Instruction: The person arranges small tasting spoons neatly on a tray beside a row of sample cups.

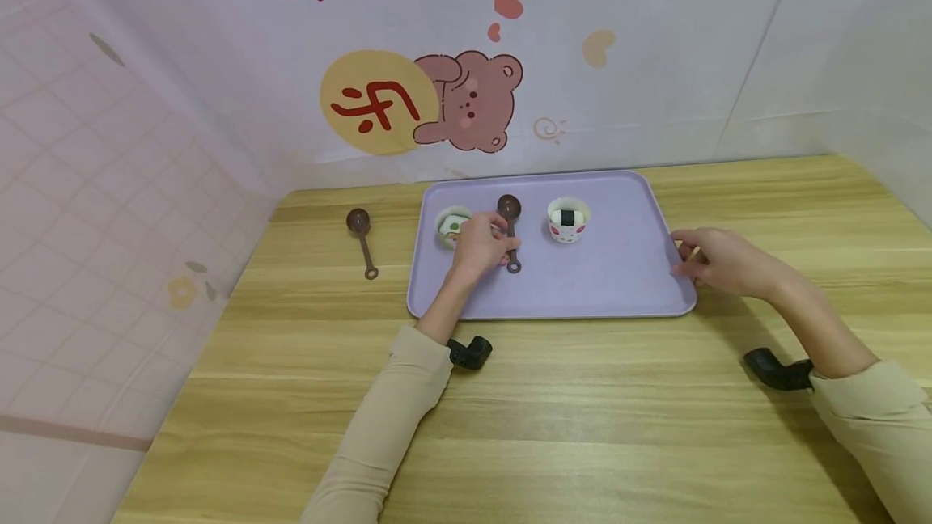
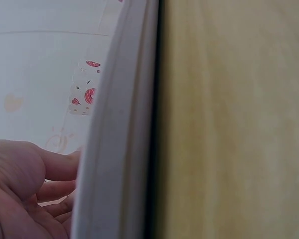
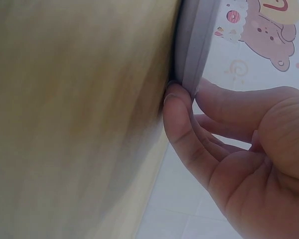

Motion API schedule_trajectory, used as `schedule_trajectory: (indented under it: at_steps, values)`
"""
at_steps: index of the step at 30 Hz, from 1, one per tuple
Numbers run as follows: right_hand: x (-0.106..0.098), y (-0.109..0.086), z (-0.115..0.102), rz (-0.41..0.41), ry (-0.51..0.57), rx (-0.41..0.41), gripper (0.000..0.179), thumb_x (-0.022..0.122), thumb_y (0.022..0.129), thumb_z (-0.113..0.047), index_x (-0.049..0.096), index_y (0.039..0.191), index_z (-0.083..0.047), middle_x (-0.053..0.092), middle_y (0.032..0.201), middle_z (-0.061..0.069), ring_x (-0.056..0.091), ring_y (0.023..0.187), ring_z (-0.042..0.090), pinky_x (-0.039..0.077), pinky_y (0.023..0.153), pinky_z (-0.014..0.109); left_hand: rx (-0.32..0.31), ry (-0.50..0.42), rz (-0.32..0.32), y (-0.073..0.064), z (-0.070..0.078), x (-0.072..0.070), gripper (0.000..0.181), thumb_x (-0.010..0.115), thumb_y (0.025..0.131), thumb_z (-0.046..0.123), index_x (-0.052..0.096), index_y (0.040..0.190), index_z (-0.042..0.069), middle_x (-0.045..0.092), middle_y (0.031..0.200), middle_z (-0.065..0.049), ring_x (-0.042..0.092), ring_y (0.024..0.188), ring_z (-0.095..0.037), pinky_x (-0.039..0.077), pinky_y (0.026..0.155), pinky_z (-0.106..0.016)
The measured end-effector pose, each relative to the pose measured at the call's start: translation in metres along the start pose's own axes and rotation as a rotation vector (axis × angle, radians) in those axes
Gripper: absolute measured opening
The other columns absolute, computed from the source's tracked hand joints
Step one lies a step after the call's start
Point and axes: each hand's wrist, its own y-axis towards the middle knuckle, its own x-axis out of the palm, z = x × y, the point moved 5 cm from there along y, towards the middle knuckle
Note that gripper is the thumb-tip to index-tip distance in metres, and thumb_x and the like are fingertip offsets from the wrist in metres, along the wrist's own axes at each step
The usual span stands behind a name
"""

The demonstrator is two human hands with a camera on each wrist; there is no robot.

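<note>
On the lavender tray (image 1: 619, 277), the left hand (image 1: 479, 245) seems to pinch the brown round-bowled spoon (image 1: 509, 207); the right hand (image 1: 724, 261) grips the tray's right rim. Positioning the spoon seems in hand; next calls for a steady tray.

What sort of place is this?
Likely a staged tabletop setup, perhaps for demos: a wood-grain table, a printed cartoon bear on the wall behind, and a lilac tray holding small cups.

Spoon (image 1: 509, 207) btwn 2 cups (image 1: 565, 234) on tray (image 1: 619, 269), 2nd spoon (image 1: 360, 224) L of tray
</note>
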Motion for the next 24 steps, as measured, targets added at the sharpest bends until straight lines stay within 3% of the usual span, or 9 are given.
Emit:
schedule_trajectory:
  at_steps: [7,24]
  values:
    - [0.000,0.001,0.000,0.013,-0.020,-0.019,0.032,0.069,0.090,0.007,0.056,0.117,0.016,0.062,0.086,0.006,0.062,0.071,0.014,0.056,0.058,0.026,0.021,0.064,0.010,-0.002,0.005,-0.003,0.026,0.077,0.091,0.009,0.066,0.112,-0.002,0.071,0.083,-0.009,0.066,0.053,-0.014,0.048,0.050,-0.019]
    - [-0.001,0.001,0.000,0.004,-0.016,-0.012,0.028,0.069,0.090,0.006,0.057,0.114,0.014,0.062,0.086,0.006,0.062,0.071,0.015,0.056,0.058,0.026,0.044,0.064,0.005,-0.006,0.010,-0.010,0.032,0.076,0.092,0.013,0.064,0.117,-0.002,0.071,0.085,-0.010,0.072,0.065,-0.027,0.045,0.054,-0.022]
